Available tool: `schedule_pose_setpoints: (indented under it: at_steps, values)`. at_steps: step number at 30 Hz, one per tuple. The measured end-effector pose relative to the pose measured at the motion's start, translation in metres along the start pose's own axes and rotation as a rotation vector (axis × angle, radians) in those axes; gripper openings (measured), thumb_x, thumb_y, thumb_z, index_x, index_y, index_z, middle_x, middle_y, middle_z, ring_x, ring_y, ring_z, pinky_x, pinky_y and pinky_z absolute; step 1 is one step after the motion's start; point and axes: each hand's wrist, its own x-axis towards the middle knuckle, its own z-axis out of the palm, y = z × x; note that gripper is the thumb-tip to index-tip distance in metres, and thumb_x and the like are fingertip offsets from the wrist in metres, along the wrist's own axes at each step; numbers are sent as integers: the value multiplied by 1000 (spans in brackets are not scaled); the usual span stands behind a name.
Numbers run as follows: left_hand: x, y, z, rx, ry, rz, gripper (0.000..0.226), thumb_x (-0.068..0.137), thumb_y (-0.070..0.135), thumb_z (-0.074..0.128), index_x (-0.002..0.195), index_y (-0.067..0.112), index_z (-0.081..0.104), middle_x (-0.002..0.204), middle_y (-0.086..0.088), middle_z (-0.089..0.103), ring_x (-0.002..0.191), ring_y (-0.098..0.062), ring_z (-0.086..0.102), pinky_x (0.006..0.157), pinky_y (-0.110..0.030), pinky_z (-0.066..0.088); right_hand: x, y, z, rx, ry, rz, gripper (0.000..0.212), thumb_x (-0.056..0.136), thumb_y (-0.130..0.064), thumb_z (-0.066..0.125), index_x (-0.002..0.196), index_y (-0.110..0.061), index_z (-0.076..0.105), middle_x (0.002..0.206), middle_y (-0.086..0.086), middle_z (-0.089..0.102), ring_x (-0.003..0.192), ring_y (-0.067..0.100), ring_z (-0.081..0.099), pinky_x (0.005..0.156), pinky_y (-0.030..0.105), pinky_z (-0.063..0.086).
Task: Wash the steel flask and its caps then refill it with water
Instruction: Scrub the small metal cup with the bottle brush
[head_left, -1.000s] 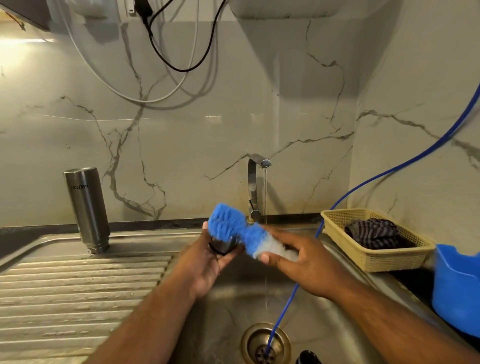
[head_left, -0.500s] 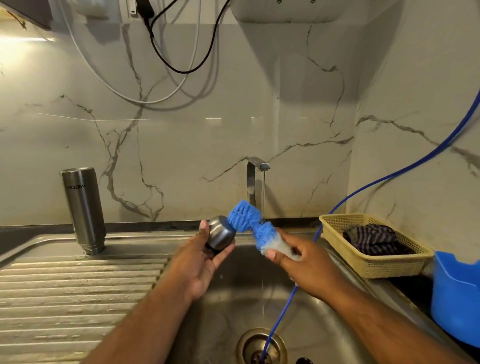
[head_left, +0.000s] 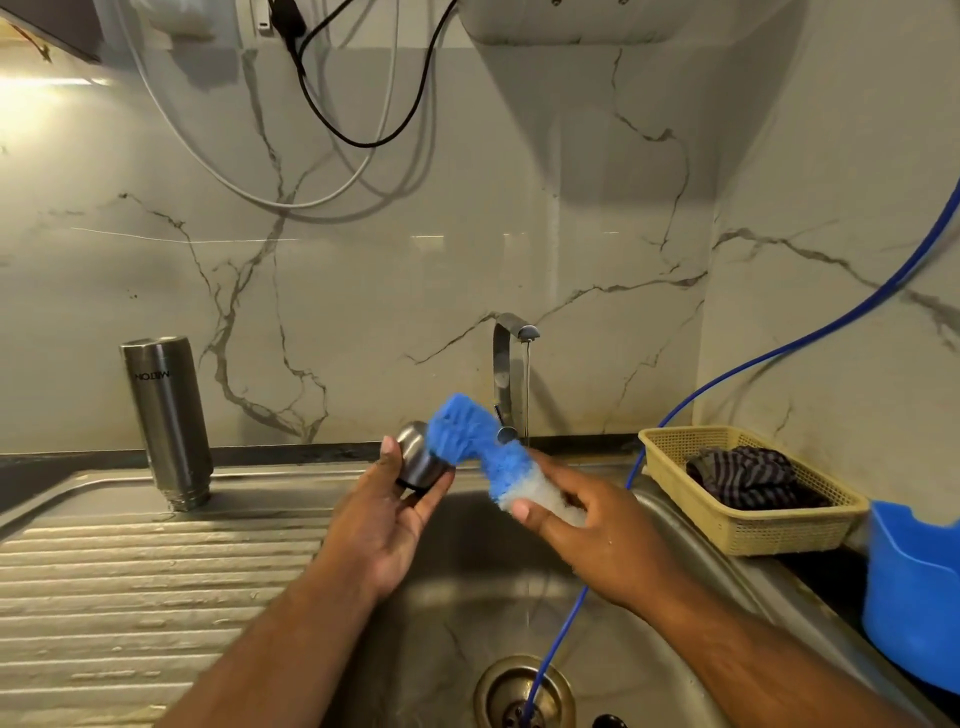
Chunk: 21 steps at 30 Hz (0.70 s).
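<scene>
The steel flask (head_left: 167, 421) stands upside down on the ribbed drainboard at the back left, away from both hands. My left hand (head_left: 387, 512) holds a steel cap (head_left: 420, 458) over the sink basin, thumb on one side and fingers on the other. My right hand (head_left: 587, 535) grips the white end of a blue and white scrub brush (head_left: 480, 447), whose bent blue head presses against the cap. A thin stream of water runs from the tap (head_left: 511, 364) just behind the brush.
The steel sink (head_left: 675, 525) has a drain (head_left: 523, 693) with a blue hose (head_left: 737, 374) running down into it. A yellow basket (head_left: 769, 535) with a striped cloth (head_left: 745, 475) sits at the right, beside a blue tub (head_left: 914, 597). Cables hang on the marble wall.
The brush head, which covered the cap a second ago, has slid off to the cap's right side, leaving the cap's steel top exposed. Both hands have stayed over the basin.
</scene>
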Motion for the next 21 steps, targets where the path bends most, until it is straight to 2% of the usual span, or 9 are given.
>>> schedule_pose_setpoints:
  at_steps: [2,4,7,10,12,15,18,19,21]
  values:
    - [-4,-8,2,86,-28,-46,38,101,25,55,129,0,57,125,-26,68,110,-36,71,88,-47,60,3,-5,2,-15,0,-20,55,93,-56,63,143,-56,39,115,-34,52,100,-13,53,79,9,39]
    - [-9,-15,8,136,-72,-64,39,101,25,54,130,-1,57,124,-26,68,111,-37,70,92,-47,59,7,-6,2,44,73,32,56,94,-54,63,147,-47,44,115,-28,56,104,-7,56,77,11,40]
    - [-8,-9,11,91,-101,-16,42,100,27,55,132,-1,56,126,-27,67,113,-38,69,95,-48,56,2,2,-3,63,80,54,54,94,-57,62,145,-47,48,105,-32,58,98,-12,56,75,9,39]
    - [-3,0,4,54,-84,32,49,95,31,58,134,1,55,130,-25,66,118,-37,67,97,-47,55,-1,-1,-3,45,22,-24,58,90,-62,64,145,-50,47,119,-27,64,109,-10,58,82,8,43]
    - [-5,-3,4,120,-109,13,50,95,30,57,135,1,55,131,-23,65,119,-36,66,97,-45,56,5,-5,0,66,56,-17,56,93,-56,65,146,-45,49,112,-29,63,100,-15,56,77,6,42]
    - [-9,-7,12,163,-141,23,44,99,27,56,133,0,56,129,-23,67,119,-36,67,98,-46,55,8,-4,-2,108,88,49,54,95,-53,63,145,-46,47,100,-33,56,91,-15,53,76,14,46]
    - [-5,3,9,62,-98,114,48,95,29,60,133,1,56,130,-23,66,117,-37,67,96,-47,56,0,1,-5,57,42,2,56,90,-63,62,143,-54,44,114,-32,60,108,-9,58,84,15,46]
    - [-5,6,7,100,-82,145,48,93,32,61,132,4,58,129,-20,68,117,-36,68,97,-48,57,-1,0,-5,63,19,-21,59,89,-66,62,144,-55,44,120,-32,61,113,-8,57,88,16,46]
    - [-8,6,4,348,-91,181,48,88,40,62,129,14,63,123,-9,72,118,-29,68,102,-49,54,2,-2,-3,91,4,-65,61,88,-66,62,145,-56,44,129,-30,61,117,-10,56,94,19,46]
